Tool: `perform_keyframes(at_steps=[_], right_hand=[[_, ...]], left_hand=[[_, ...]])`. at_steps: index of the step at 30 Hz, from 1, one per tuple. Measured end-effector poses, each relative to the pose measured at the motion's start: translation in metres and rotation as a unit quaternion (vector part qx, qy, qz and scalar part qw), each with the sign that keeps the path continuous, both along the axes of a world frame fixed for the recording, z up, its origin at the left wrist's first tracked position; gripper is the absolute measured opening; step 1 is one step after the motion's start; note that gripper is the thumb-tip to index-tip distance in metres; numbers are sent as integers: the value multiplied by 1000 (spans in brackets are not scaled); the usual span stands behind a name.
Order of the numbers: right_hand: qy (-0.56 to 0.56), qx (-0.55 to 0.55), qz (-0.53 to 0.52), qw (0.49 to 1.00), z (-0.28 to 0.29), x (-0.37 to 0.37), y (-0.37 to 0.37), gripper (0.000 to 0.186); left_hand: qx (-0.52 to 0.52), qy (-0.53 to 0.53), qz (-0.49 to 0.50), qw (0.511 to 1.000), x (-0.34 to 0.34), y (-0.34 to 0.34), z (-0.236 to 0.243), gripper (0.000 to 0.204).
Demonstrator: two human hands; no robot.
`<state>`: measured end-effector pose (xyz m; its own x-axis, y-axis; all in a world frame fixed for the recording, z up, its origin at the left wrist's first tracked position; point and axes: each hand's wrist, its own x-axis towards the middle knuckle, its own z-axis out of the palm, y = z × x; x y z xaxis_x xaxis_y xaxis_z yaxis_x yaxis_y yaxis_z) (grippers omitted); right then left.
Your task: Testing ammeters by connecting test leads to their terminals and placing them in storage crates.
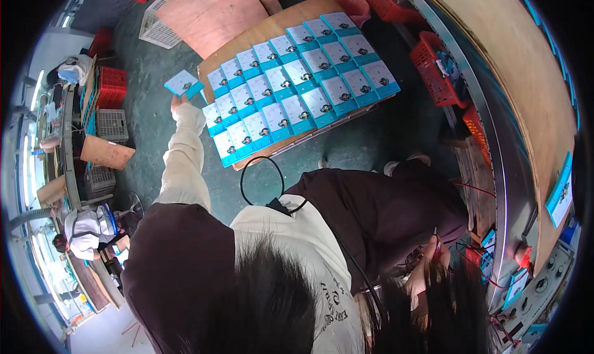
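Observation:
My left hand [177, 104] grips a white-and-teal flat piece [184, 79] at the left of a wooden board [213, 67] covered with several rows of similar pieces [275, 82], each with a small metallic part. My right hand [422, 261] is low at the right, closed on a slim red-handled tool [437, 247] with a pointed tip, partly hidden by hair. A black cable loop [260, 159] lies over the front of my body.
Red baskets [433, 63] and a metal-edged bench [532, 75] line the right, with a control panel [543, 283] and more teal pieces [560, 187]. Crates [112, 125], a plywood sheet [192, 17] and shelving stand left and behind. A co-worker [93, 235] sits far left.

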<state>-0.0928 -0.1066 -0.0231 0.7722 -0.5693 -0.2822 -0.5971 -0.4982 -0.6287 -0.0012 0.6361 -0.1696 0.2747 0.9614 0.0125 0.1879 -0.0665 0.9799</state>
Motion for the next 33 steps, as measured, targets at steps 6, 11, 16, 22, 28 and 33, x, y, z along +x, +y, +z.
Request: perform_keyframes(at_steps=[6,11,16,22,28,33], right_hand=[[-60,-42,14,997,7,3,16,34],[-171,-103,85,976,7,10,26,17],[-195,-116,43,973,14,9,33,25],[-262,-159,40,951,20,24,43,22],[-306,-116,43,944,21,16,49,22],[-290,-102,22,951,14,-14,40,21]], left_hand=[[-83,141,-91,982,-11,6,-41,42],[291,515,-299,749,-12,-17,-29,41],[205,603,-73,768,42,-24,-24,56],[369,53,-274,887,205,-133,97,62],[283,-296,-538,736,239,-413,300,37],[268,-123,-851,434,280,-598,361,47]])
